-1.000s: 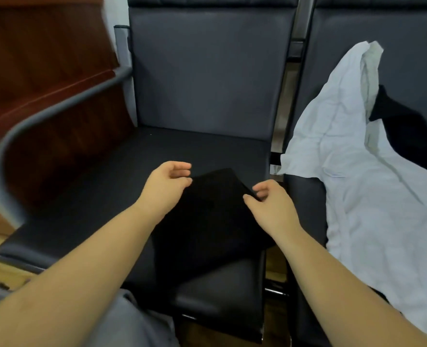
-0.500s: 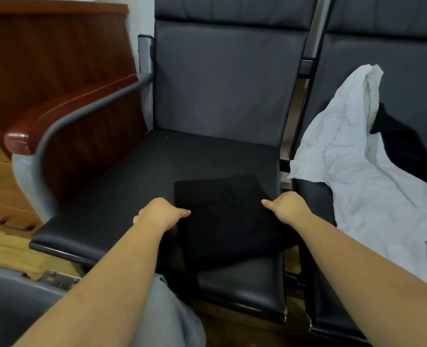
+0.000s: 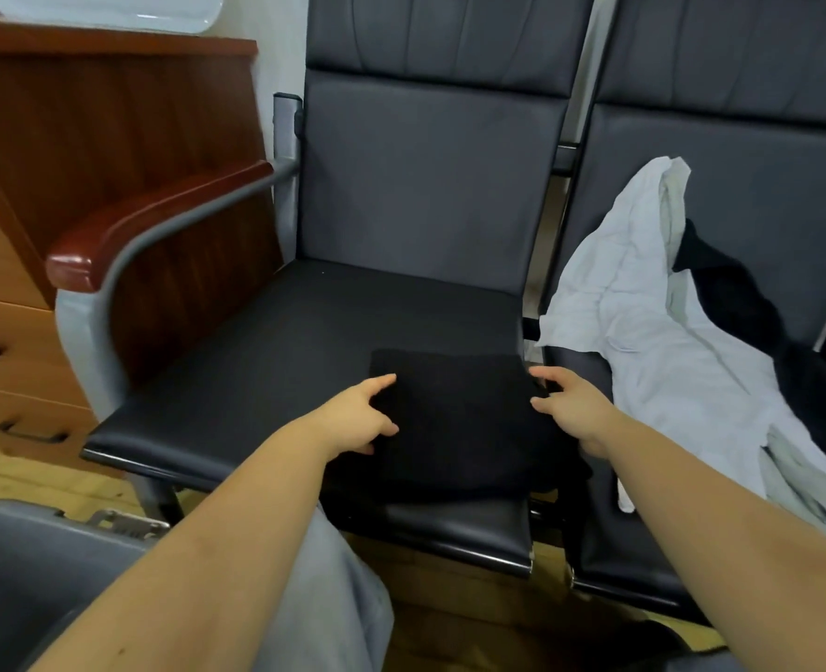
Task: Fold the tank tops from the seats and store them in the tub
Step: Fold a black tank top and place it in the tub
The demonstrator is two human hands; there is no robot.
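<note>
Left seat [image 3: 275,361]: black padded seat with a wood-capped armrest [image 3: 159,225] on its left side. Bears the folded black top near its front right corner.

Right seat [image 3: 590,535]: next seat along, touching the first at a narrow gap. Carries the unfolded pile.

Cabinet [image 3: 110,114]: wood, behind the armrest, with drawers lower left.

Tub [image 3: 33,555]: grey, lower left on the floor, just beside the left seat's front edge. Only one corner shows; contents cannot be told.

White top [image 3: 653,341]: crumpled, draped from the right seat's back down over its cushion. Not folded.

Dark garment [image 3: 736,293]: lies partly under the white top; its kind cannot be told.

Black top [image 3: 454,414]: folded to a compact rectangle, lying flat, its near edge overhanging the seat front.

Left hand [image 3: 357,419]: fingers spread and straight, tips touching the black top's left edge. Nothing gripped.

Right hand [image 3: 571,405]: fingers loosely extended at the black top's right edge, touching it. No pinch visible.

Step in hand, by judgement: the fold looks finished and the hands frame the bundle for pickup. Next move calls for both hands sliding under or clamping the two sides evenly, so the layers stay together, then carrying left and down to the tub.
</note>
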